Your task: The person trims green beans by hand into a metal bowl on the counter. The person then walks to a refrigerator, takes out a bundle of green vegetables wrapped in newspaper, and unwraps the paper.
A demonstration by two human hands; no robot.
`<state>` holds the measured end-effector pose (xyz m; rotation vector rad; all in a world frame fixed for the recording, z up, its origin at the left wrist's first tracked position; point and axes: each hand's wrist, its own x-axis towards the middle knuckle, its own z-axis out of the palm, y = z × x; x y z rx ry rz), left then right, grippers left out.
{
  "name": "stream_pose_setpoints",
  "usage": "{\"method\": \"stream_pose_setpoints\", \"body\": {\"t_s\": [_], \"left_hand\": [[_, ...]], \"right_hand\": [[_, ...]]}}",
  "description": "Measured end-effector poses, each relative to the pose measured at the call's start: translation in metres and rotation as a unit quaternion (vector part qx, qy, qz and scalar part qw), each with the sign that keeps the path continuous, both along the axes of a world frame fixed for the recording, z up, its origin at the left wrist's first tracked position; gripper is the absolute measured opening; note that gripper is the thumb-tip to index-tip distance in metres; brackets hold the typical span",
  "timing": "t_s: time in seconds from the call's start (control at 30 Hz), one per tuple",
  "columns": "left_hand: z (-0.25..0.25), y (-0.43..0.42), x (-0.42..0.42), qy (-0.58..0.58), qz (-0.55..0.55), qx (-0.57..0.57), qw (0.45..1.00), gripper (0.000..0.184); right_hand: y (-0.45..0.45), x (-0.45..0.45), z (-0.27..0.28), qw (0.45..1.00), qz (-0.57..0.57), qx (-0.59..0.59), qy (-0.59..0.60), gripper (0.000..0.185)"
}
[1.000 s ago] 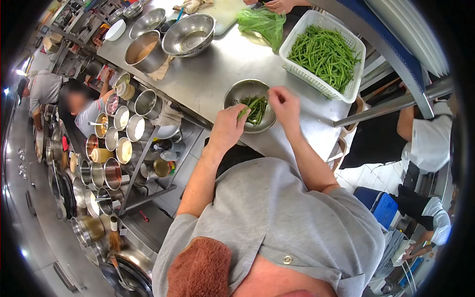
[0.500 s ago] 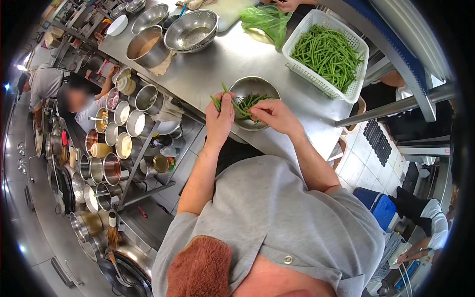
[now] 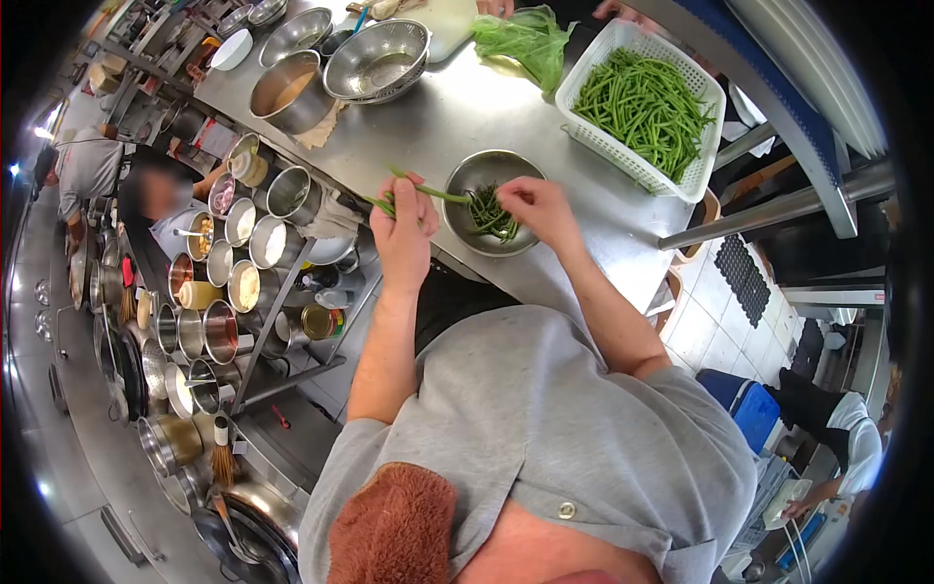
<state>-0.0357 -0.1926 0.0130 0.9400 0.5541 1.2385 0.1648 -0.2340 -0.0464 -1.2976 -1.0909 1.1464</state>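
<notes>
The left hand (image 3: 401, 226) pinches a few green beans (image 3: 446, 196), one poking toward the metal bowl (image 3: 474, 171) on the desk (image 3: 384, 146) — probably parked there for easy reach — right hand (image 3: 540, 208) bunched over it, can't tell if gripping anything.

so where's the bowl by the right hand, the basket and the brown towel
Bowl (image 3: 498, 168), head view: bare far inner wall
Basket (image 3: 608, 146), head view: wall facing the bowl
Brown towel (image 3: 392, 530), head view: its middle

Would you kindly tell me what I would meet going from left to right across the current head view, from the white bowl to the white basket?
White bowl → steel pot → left hand holding green beans → steel bowl → white basket.
</notes>
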Motion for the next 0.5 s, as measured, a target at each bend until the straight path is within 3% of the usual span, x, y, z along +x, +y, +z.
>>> {"method": "stream_pose_setpoints", "body": {"t_s": [0.03,0.07,0.13,0.23,0.27,0.33,0.37,0.43,0.5], "left_hand": [[0.002,0.002,-0.003,-0.027,-0.004,-0.026,0.999,0.020],[0.002,0.003,-0.005,-0.041,-0.001,-0.054,0.998,0.019],[-0.001,0.003,-0.001,-0.059,0.002,-0.084,0.995,0.018],[-0.011,0.003,-0.005,-0.082,-0.025,-0.123,0.989,0.017],[-0.014,0.003,-0.008,-0.088,-0.055,-0.134,0.985,0.017],[-0.013,0.001,-0.015,-0.064,-0.067,-0.141,0.986,0.015],[-0.013,0.001,-0.017,-0.042,-0.080,-0.150,0.985,0.014],[-0.017,0.001,-0.017,0.026,-0.092,-0.136,0.986,0.013],[-0.020,0.001,-0.008,0.094,-0.108,-0.120,0.982,0.014]], "right_hand": [[0.003,-0.004,0.002,0.982,0.040,0.047,-0.179,0.011],[0.006,-0.006,-0.005,0.982,0.040,0.047,-0.179,0.011],[0.013,-0.013,-0.024,0.843,0.157,0.173,-0.484,0.014],[0.023,-0.029,-0.029,0.804,0.210,0.082,-0.550,0.018],[0.026,-0.027,-0.029,0.805,0.210,0.084,-0.549,0.018],[0.031,-0.019,-0.021,0.858,0.180,0.167,-0.451,0.016],[0.031,-0.012,-0.017,0.858,0.182,0.168,-0.450,0.016],[0.023,0.004,0.021,0.932,0.095,0.098,-0.336,0.013],[0.013,0.016,0.037,0.944,0.061,0.098,-0.309,0.012]]}}
